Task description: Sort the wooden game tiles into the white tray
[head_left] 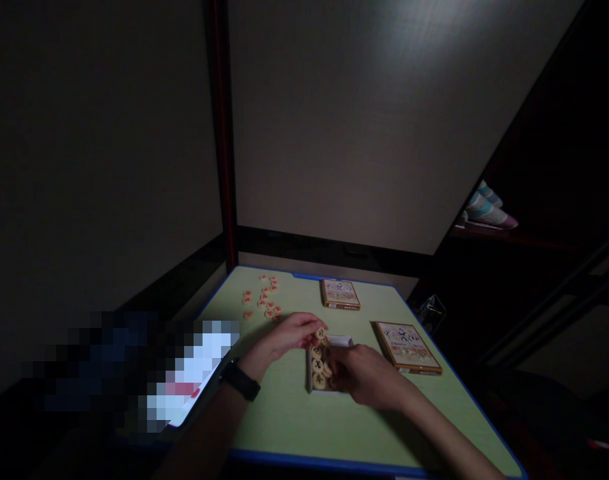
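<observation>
A small white tray (344, 342) lies in the middle of the green table mat (294, 413), with several round wooden game pieces (318, 380) stacked in it. My left hand (289, 337), a dark watch on its wrist, pinches one wooden piece (320, 332) over the tray's far end. My right hand (362, 375) rests curled at the tray's right side, fingertips down among the pieces. Several more pieces with red marks (264, 300) lie scattered at the mat's far left.
Two flat printed boxes lie on the mat, one at the back (340, 294) and one at the right (407, 347). A blurred-out screen (184, 380) sits at the left edge. A dark post (224, 133) and walls stand behind; folded cloth (487, 207) is on a shelf.
</observation>
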{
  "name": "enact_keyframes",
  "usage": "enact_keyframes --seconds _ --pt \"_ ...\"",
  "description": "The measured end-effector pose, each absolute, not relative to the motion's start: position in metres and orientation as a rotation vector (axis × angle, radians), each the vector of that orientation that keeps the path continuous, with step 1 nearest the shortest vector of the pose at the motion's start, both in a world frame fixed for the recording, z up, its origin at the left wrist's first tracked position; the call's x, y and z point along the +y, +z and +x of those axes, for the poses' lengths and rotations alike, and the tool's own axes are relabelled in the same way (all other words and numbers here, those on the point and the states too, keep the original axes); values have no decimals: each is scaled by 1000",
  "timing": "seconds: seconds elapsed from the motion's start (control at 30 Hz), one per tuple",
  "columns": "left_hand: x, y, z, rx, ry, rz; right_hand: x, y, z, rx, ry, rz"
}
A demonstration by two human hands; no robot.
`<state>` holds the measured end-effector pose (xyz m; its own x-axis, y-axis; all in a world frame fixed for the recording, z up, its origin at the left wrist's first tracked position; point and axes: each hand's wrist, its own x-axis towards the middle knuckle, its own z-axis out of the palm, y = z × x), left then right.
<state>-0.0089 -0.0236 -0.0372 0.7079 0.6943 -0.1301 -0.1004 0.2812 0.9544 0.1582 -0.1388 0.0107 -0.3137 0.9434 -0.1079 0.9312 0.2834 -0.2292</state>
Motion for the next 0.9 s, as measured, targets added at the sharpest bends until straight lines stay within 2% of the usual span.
enact_keyframes --seconds 0.33,0.57,0.77,0.9 --pt "-26 -32 -9 578 568 1198 -136 16 158 -2699 128 -1873" --pt "-26 -33 -10 571 578 1222 -132 27 164 -2706 65 -1911" --pt "-24 -35 -9 573 577 1216 -137 35 162 -2789 297 -1797" --pt "-24 -34 -9 574 577 1226 -138 34 161 -2781 323 -1818"
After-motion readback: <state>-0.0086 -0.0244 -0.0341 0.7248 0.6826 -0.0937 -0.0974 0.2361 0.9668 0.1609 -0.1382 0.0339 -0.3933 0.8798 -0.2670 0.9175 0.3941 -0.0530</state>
